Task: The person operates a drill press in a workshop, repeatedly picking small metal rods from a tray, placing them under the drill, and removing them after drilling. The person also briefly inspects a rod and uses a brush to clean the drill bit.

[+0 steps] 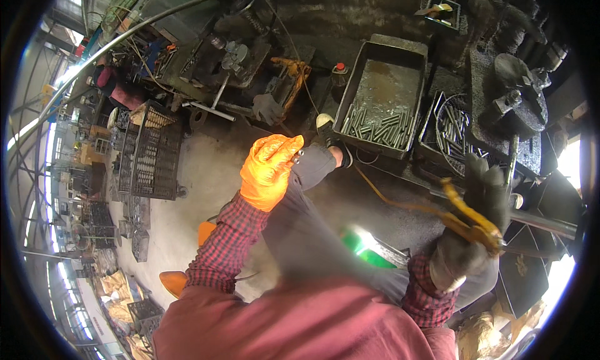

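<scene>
My left hand [267,171], in an orange glove, is raised over the floor in the middle. Its fingers are closed on a small metal cylinder [299,154] whose end pokes out past the fingertips. My right hand [469,244] is at the right in a grey, dark-stained glove, smeared by motion. Across it lies a yellow lever-like piece [470,224] with a metal end. A thin yellow hose or cord [400,204] runs toward it from the left. Whether the fingers grip the yellow piece is unclear.
Ahead stands a deep metal tray [414,82] with several metal rods [381,127]. Right of it, a bin holds more rods [455,127], beside a machine [515,97]. A bench vise [234,57] and a grey glove [267,109] are farther left. A wire cage cart [149,163] stands left.
</scene>
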`<state>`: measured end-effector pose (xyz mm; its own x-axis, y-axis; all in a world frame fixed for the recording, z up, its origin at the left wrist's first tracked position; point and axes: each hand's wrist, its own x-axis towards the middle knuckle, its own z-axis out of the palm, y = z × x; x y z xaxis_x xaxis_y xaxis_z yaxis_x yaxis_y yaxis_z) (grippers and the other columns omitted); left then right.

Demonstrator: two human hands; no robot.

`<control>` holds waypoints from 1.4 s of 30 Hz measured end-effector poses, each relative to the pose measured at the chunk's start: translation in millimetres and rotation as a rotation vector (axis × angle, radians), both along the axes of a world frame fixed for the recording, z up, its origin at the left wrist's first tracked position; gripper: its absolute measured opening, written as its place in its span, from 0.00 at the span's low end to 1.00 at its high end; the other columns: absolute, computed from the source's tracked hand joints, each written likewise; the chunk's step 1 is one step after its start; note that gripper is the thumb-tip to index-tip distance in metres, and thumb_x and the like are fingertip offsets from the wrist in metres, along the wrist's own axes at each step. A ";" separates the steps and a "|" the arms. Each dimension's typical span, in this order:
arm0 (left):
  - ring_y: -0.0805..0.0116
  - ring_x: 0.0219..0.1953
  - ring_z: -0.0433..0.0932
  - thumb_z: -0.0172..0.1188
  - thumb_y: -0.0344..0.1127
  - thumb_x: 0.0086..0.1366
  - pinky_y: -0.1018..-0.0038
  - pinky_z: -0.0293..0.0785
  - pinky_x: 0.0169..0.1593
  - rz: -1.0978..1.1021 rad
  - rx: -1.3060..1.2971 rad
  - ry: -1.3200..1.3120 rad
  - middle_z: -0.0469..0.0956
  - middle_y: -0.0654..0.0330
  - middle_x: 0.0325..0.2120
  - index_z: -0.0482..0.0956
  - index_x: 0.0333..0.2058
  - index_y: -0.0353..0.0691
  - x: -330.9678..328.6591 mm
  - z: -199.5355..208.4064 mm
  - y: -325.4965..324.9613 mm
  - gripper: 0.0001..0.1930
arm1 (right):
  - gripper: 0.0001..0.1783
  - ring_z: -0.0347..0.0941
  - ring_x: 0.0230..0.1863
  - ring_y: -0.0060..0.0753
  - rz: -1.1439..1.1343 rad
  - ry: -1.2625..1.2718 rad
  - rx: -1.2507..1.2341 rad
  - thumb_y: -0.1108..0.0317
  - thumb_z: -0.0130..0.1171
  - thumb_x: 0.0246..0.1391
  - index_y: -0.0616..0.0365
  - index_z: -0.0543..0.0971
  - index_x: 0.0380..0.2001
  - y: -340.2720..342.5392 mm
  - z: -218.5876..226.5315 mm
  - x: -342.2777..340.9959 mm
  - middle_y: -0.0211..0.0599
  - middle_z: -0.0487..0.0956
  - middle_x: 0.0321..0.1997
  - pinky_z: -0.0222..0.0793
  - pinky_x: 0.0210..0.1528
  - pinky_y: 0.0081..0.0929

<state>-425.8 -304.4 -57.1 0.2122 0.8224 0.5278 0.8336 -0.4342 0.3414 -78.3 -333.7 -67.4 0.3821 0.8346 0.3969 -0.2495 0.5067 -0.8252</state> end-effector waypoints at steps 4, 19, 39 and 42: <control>0.54 0.46 0.81 0.69 0.15 0.48 0.61 0.79 0.55 -0.056 0.112 0.135 0.85 0.57 0.41 0.87 0.52 0.40 2.7 14.3 -3.2 0.29 | 0.29 0.85 0.52 0.45 0.171 -0.591 -0.556 0.60 0.67 0.58 0.64 0.79 0.59 -23.5 43.4 -0.8 0.51 0.86 0.52 0.80 0.57 0.40; 0.63 0.46 0.81 0.70 0.22 0.48 0.55 0.70 0.65 -0.062 0.228 0.360 0.84 0.69 0.40 0.83 0.58 0.48 -0.7 34.5 -17.2 0.33 | 0.21 0.85 0.44 0.54 0.549 -1.061 -0.558 0.57 0.73 0.55 0.57 0.86 0.48 -30.6 68.7 -5.7 0.53 0.87 0.39 0.80 0.46 0.43; 0.62 0.45 0.82 0.72 0.21 0.44 0.56 0.70 0.66 -0.060 0.228 0.415 0.84 0.66 0.39 0.86 0.56 0.47 0.3 36.6 -19.2 0.35 | 0.21 0.86 0.44 0.54 0.622 -1.057 -0.581 0.56 0.71 0.57 0.57 0.86 0.48 -25.1 66.5 -11.8 0.50 0.88 0.40 0.81 0.48 0.43; 0.63 0.45 0.81 0.72 0.22 0.44 0.56 0.70 0.67 -0.051 0.230 0.438 0.83 0.66 0.39 0.86 0.56 0.48 -0.7 37.8 -19.0 0.34 | 0.20 0.86 0.44 0.54 0.622 -1.059 -0.591 0.57 0.70 0.57 0.57 0.85 0.48 -25.3 66.8 -10.8 0.50 0.88 0.40 0.81 0.48 0.43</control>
